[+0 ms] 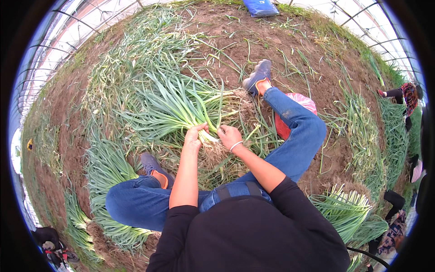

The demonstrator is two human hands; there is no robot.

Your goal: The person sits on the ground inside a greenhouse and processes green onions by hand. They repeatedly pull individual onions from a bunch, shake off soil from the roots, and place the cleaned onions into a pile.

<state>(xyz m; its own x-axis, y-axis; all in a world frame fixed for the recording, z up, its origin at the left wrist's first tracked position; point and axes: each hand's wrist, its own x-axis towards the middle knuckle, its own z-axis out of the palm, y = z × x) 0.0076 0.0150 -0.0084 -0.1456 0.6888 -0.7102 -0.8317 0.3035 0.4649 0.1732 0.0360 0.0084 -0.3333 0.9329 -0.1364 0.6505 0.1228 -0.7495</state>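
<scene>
My left hand (196, 135) grips a bunch of green onions (183, 117) around the white stems. Its leaves fan out to the upper left, and the brown roots (214, 153) hang toward me. Close beside it, my right hand (230, 136), with a white band at the wrist, pinches a long green onion leaf (221, 108) that stands up from the fingertips. More green onions with roots (242, 102) lie on the ground just beyond my hands. Loose leaves cover the soil under the bunch.
A red plastic bag (282, 126) sits by my right leg. Piled green onions lie at left (112, 190) and lower right (346, 210). A blue bag (261, 8) lies far ahead. Other people (409, 98) are at the right edge. A hoop-frame cover (64, 47) arches around.
</scene>
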